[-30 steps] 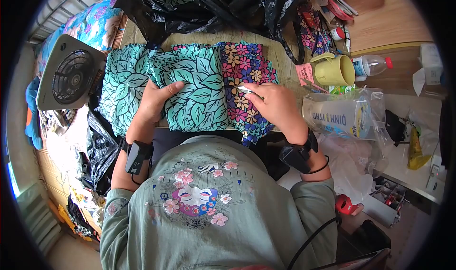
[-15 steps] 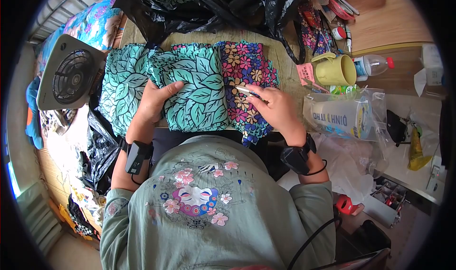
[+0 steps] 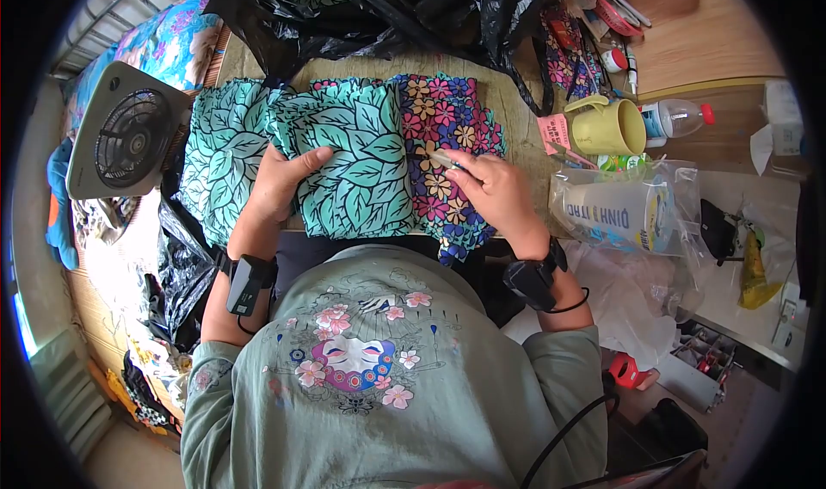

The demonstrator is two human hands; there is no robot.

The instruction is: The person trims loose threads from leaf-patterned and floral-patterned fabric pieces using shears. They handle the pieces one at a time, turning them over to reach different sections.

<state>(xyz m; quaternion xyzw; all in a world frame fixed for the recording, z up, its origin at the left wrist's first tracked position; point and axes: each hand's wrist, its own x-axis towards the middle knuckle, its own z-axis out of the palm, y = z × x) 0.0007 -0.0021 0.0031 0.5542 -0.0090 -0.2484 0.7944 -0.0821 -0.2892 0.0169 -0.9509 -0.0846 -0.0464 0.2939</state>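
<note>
A stack of teal leaf-print fabric (image 3: 357, 179) lies at the table's front edge. My left hand (image 3: 284, 179) grips its left side, thumb on top and fingers hidden beneath. More leaf-print fabric (image 3: 219, 162) lies to the left. On the right is dark fabric with pink and orange flowers (image 3: 439, 115), partly beside the stack. Over this floral fabric, my right hand (image 3: 490, 188) is closed round a small pointed metal tool (image 3: 441, 159), whose tip points left toward the stack; most of the tool is hidden in the fingers.
A black plastic bag (image 3: 379, 24) covers the table's back. At the right are a yellow mug (image 3: 607, 128), a clear bottle (image 3: 684, 117) and a clear plastic package (image 3: 619, 209). A fan (image 3: 129, 136) stands at the left, and a wooden tabletop (image 3: 529, 136) shows beside the floral fabric.
The tool in my right hand has turned slightly, and the fingers and wrist have shifted a little. My left hand and the fabrics look the same.
</note>
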